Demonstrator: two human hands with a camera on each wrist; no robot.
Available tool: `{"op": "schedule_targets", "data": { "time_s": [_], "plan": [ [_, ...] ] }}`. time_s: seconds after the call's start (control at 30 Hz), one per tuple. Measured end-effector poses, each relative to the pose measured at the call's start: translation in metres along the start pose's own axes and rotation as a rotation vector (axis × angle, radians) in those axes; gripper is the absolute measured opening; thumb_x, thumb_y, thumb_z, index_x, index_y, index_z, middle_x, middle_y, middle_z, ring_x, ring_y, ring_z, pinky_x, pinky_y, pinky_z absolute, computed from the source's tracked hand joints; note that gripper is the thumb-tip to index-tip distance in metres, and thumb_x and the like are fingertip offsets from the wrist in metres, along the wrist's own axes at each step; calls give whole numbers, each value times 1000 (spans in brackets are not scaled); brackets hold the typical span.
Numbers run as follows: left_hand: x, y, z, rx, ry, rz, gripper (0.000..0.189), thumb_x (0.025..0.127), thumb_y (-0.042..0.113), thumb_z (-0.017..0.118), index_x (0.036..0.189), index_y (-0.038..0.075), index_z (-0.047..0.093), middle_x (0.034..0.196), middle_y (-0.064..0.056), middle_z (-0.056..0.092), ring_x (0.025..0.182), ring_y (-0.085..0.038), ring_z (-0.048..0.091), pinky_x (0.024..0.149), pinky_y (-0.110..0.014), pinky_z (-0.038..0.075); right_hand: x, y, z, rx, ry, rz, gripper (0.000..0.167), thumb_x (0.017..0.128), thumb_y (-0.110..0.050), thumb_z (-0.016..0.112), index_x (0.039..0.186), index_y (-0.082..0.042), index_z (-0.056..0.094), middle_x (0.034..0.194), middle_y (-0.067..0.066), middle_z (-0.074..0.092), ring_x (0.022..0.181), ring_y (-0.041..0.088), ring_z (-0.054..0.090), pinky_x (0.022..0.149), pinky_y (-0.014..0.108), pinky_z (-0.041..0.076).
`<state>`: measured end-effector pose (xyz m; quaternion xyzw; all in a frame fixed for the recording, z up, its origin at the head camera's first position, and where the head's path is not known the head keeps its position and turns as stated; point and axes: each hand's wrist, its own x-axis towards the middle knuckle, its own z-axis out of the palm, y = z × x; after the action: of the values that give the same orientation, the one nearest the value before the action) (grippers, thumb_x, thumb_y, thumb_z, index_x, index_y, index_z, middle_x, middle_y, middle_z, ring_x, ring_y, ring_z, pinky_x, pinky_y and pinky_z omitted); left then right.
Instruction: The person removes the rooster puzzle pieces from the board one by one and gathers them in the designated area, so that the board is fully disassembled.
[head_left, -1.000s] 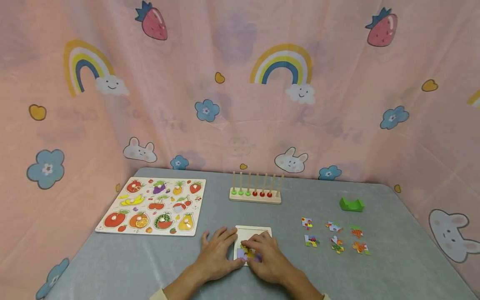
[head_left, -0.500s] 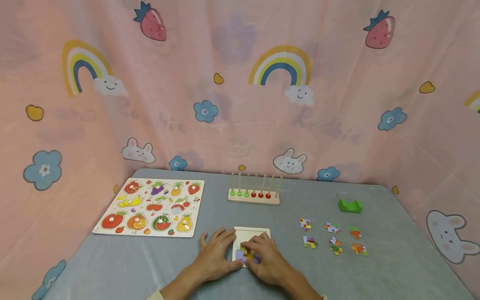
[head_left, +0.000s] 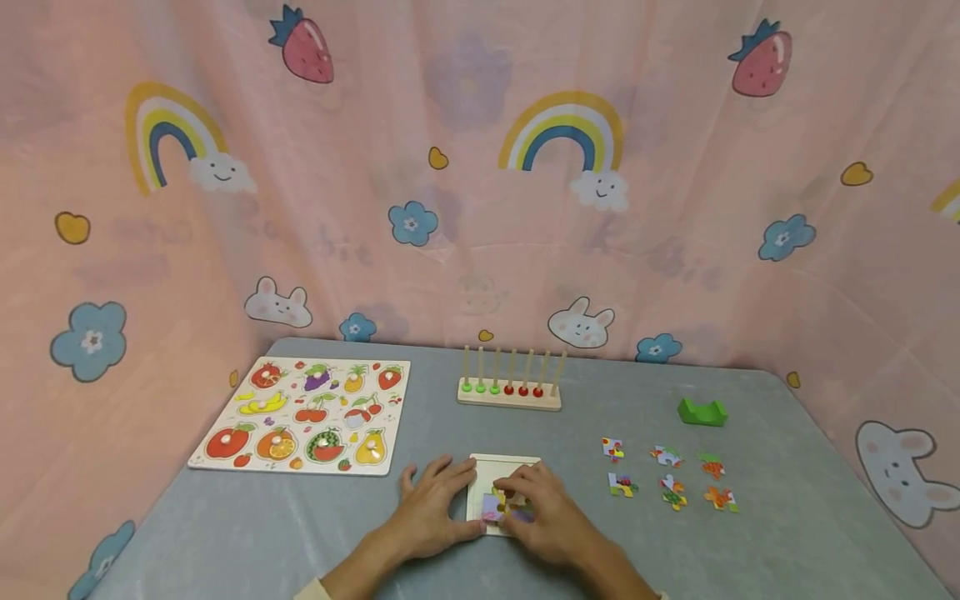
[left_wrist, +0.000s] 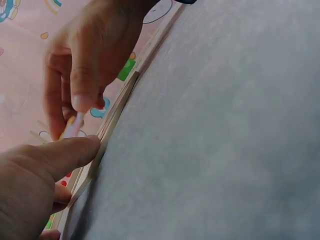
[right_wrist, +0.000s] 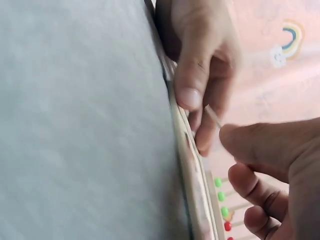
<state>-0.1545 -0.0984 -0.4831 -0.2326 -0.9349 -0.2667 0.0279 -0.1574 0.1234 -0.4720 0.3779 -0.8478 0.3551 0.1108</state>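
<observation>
A shallow wooden puzzle tray point(head_left: 486, 468) lies at the front middle of the table. My left hand point(head_left: 433, 510) holds it at the left side, fingers along the edge and thumb at the near corner. Between thumb and fingers my right hand point(head_left: 553, 515) pinches a jigsaw piece point(head_left: 492, 505), purple and yellow, over the near part of the tray. Seen from the left wrist, that piece is tilted up on its edge, apart from the tray. More purple shows under the right hand, mostly hidden by its fingers.
A fruit puzzle board point(head_left: 300, 417) lies at the left. Behind the tray stands a wooden peg rack point(head_left: 510, 396) with green and red beads. At the right are several loose jigsaw pieces point(head_left: 666, 456) and a green notched block point(head_left: 702, 412). A pink curtain point(head_left: 480, 208) hangs behind the table.
My right hand has shifted slightly right and lifted the jigsaw piece, so more of its purple face shows. The left hand stays at the tray's edge.
</observation>
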Motion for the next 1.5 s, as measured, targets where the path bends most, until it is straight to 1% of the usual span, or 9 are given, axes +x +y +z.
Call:
{"op": "schedule_targets", "data": {
  "time_s": [0.2, 0.3, 0.43, 0.73, 0.87, 1.03, 1.13, 1.27, 1.5],
  "plan": [
    [-1, 1, 0, 4, -16, -11, 71, 77, 50, 76, 132, 9, 59, 144, 2, 46, 134, -32, 34, 98, -70, 10, 0, -3, -15, 60, -9, 19, 38, 76, -5, 79, 112, -3, 68, 91, -6, 57, 87, 17, 48, 75, 31, 43],
    [-1, 0, 0, 5, -13, -12, 71, 76, 49, 76, 132, 8, 59, 144, 2, 47, 134, -32, 34, 97, -70, 10, 0, -3, -21, 70, 21, -17, 38, 75, -4, 79, 112, -2, 68, 91, -5, 57, 87, 18, 49, 74, 30, 43],
    [-2, -1, 0, -1, -6, -15, 71, 76, 49, 76, 132, 8, 60, 144, 2, 47, 134, -32, 33, 97, -69, 8, -1, -6, -28, 52, 57, -76, 40, 73, -3, 81, 110, -2, 68, 92, -3, 57, 87, 16, 49, 73, 29, 43],
    [-2, -2, 0, 0, 3, -8, 71, 76, 49, 76, 132, 8, 59, 144, 1, 47, 134, -32, 34, 97, -69, 9, -7, -12, -50, 45, 50, -58, 40, 78, -7, 80, 115, -9, 67, 99, -4, 55, 92, 12, 49, 76, 31, 44],
    [-2, -1, -2, -3, -5, -10, 71, 76, 49, 76, 132, 8, 59, 144, 1, 47, 134, -31, 34, 97, -69, 9, -13, -12, -59, 32, 60, -42, 43, 77, -7, 80, 117, -14, 67, 102, -6, 55, 93, 10, 49, 77, 31, 44],
    [-2, 0, -2, 3, -9, -8, 71, 76, 49, 76, 132, 8, 59, 144, 1, 47, 134, -31, 34, 97, -69, 10, -23, -12, -72, 28, 63, -10, 43, 79, -9, 80, 120, -16, 66, 105, -8, 54, 93, 11, 50, 77, 31, 45],
    [-1, 0, 0, 6, -13, -7, 71, 76, 49, 76, 132, 9, 59, 144, 2, 46, 134, -31, 33, 97, -69, 10, -29, -10, -79, 23, 68, -23, 43, 80, -10, 79, 120, -16, 66, 105, -6, 55, 92, 12, 51, 77, 31, 45],
    [0, 0, 1, 6, -18, -9, 72, 76, 49, 76, 133, 9, 59, 144, 3, 46, 134, -30, 33, 97, -69, 10, -39, -5, -87, 0, 89, -39, 45, 78, -9, 81, 120, -18, 66, 107, -6, 56, 93, 11, 51, 77, 29, 44],
    [0, 0, 2, -2, -14, -10, 72, 76, 48, 76, 133, 9, 59, 144, 3, 46, 135, -30, 33, 98, -69, 8, -53, 4, -98, 5, 107, -37, 51, 75, -5, 82, 121, -17, 65, 111, -4, 56, 100, 12, 50, 83, 21, 39]
  ]
}}
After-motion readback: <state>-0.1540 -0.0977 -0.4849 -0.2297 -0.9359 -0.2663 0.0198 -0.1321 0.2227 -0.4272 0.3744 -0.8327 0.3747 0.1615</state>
